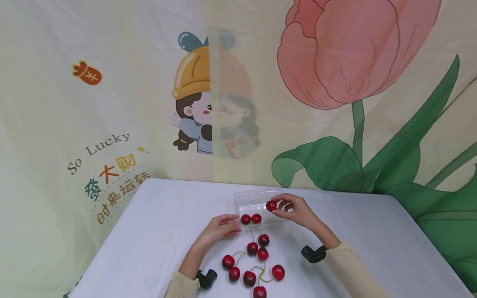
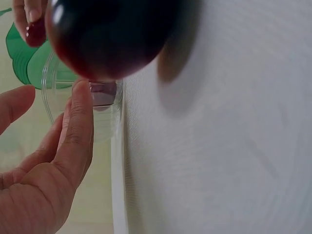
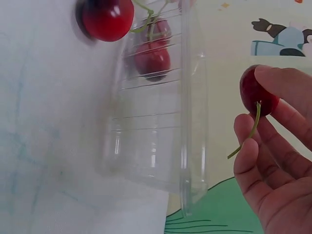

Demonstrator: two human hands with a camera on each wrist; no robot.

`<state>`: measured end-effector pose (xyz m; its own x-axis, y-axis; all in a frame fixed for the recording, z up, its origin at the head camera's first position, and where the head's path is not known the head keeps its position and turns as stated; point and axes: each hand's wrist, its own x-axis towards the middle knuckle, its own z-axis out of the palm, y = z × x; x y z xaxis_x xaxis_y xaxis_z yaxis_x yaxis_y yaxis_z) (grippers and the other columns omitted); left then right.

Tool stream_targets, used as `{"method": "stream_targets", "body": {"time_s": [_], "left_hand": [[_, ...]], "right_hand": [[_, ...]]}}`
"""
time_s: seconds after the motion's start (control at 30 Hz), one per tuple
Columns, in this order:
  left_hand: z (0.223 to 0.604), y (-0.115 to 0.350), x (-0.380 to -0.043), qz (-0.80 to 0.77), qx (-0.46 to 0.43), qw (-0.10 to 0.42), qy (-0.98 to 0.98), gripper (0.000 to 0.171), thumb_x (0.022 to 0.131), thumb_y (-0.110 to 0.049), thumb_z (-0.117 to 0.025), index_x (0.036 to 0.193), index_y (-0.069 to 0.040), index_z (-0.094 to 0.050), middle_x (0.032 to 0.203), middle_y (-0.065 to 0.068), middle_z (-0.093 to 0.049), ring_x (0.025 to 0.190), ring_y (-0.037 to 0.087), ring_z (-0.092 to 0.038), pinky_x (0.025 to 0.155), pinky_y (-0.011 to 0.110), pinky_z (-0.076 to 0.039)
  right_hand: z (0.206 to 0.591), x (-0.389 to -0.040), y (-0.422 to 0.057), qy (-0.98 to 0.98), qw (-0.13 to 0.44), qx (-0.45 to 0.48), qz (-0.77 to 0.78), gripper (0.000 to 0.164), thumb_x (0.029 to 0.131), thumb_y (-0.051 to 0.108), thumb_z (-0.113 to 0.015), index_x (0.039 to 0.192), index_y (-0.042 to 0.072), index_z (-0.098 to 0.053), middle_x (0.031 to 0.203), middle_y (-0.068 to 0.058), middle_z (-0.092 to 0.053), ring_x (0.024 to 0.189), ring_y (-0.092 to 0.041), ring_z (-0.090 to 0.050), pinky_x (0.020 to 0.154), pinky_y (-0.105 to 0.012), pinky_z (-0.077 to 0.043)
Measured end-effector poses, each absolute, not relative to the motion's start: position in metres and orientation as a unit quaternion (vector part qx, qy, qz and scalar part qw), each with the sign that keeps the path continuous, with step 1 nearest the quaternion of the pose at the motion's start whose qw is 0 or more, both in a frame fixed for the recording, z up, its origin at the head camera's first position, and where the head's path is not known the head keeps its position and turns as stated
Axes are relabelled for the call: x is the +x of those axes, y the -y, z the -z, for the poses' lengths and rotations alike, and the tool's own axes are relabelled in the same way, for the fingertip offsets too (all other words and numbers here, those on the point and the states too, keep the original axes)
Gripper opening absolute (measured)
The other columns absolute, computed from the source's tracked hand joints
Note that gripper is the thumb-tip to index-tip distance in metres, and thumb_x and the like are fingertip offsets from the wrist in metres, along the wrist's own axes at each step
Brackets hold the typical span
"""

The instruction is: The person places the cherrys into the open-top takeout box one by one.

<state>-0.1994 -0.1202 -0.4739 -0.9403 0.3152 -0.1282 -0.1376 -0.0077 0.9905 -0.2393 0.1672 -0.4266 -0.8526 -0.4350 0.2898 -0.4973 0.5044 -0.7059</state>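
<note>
Over the clear plastic box [image 1: 247, 200], my right hand [image 1: 297, 212] pinches a dark red cherry [image 3: 249, 91] between thumb and fingers. Its green stem [image 3: 254, 124] hangs down across the fingertips in the right wrist view. My left hand [image 1: 220, 228] is at the box's left end, fingers extended and fingertips right at its wall. Inside the box, at the near left, lie two cherries, one [image 1: 245, 219] beside the other [image 1: 256, 218]. A large dark cherry [image 2: 112, 36] close to the camera covers part of the box in the left wrist view.
Several cherries with stems lie on the white table [image 1: 149, 248] in front of the box, among them a pair [image 1: 228, 261] on the left and a single one [image 1: 278, 272] on the right. A printed curtain [image 1: 231, 82] hangs behind the table.
</note>
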Motion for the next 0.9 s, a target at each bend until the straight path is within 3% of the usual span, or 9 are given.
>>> {"method": "stream_targets", "body": {"time_s": [0.6,0.9], "left_hand": [[0.479,0.118,-0.198,-0.702,0.059,0.168,-0.69,0.047,0.095,-0.016,-0.063,0.13,0.013,-0.051,0.111,0.023,-0.066,0.095,0.023,-0.07,0.085,0.034,-0.059],[0.479,0.119,-0.2,-0.705,0.068,0.163,-0.687,0.047,0.095,-0.015,-0.063,0.13,0.014,-0.05,0.112,0.027,-0.064,0.096,0.024,-0.07,0.087,0.038,-0.058]], "right_hand": [[0.452,-0.27,-0.155,0.878,-0.092,0.305,-0.356,0.028,0.082,0.004,-0.076,0.109,0.001,-0.068,0.1,-0.011,-0.068,0.079,-0.015,-0.059,0.069,-0.019,-0.055],[0.45,-0.273,-0.152,0.878,-0.111,0.32,-0.338,0.025,0.081,0.001,-0.076,0.105,-0.001,-0.068,0.096,-0.01,-0.068,0.077,-0.015,-0.059,0.069,-0.019,-0.054]]}}
